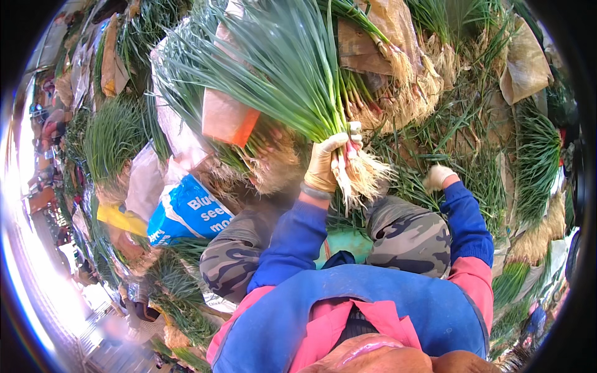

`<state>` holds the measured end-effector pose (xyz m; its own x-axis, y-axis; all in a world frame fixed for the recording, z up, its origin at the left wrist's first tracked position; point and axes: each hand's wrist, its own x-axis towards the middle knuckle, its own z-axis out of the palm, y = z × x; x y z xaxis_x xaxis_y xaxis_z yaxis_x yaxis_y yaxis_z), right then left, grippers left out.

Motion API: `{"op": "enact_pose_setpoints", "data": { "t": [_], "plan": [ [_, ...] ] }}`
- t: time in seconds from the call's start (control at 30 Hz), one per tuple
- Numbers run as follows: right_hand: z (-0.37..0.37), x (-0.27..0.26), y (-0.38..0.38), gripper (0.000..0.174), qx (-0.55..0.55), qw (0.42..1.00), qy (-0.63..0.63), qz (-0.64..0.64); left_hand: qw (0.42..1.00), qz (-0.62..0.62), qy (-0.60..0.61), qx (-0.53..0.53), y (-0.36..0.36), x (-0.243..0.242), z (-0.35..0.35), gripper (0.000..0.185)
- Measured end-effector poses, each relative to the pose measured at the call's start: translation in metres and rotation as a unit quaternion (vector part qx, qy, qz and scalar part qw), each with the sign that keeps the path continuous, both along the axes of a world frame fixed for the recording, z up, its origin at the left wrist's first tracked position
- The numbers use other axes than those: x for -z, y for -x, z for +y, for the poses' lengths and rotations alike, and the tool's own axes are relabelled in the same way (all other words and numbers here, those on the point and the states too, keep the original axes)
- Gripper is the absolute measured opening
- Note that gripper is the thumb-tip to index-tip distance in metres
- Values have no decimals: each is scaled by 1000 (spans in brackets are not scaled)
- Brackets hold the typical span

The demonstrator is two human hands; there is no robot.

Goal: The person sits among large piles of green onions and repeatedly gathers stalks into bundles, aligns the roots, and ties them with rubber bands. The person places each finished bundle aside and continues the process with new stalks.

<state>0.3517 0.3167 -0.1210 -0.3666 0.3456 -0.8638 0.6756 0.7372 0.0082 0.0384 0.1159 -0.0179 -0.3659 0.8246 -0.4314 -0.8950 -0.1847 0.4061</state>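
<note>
My left hand (326, 156), in a pale glove with a yellowed cuff, grips a bunch of green onions (298, 88) near the base of the stalks. The long green leaves fan out up and to the left. Pinkish-white bulbs and stringy pale roots (366, 172) hang below the fist. My right hand (438, 177), also gloved, is low over loose green leaves (415, 184) beside my right knee. Its fingers are partly hidden and blurred, so I cannot see whether they hold anything.
More rooted green onions (275, 158) lie bundled on the left, partly under a paper sheet (228, 114). A brown wrapper (373, 37) covers others at the top. A blue-and-white printed bag (191, 210) is beside my left knee. Scattered leaves cover the ground (489, 112) at right.
</note>
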Motion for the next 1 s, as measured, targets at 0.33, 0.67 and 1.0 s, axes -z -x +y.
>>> {"op": "enact_pose_setpoints", "data": {
  "t": [0.33,0.67,1.0],
  "plan": [
    [91,-118,227,38,87,775,-235,580,988,19,-153,11,5,-23,8,68],
    [4,-155,216,17,-81,692,-389,602,992,-2,-126,-28,2,-11,15,57],
    [-16,-102,193,32,328,743,103,575,983,-57,-169,-38,-5,-8,12,46]
  ]
}}
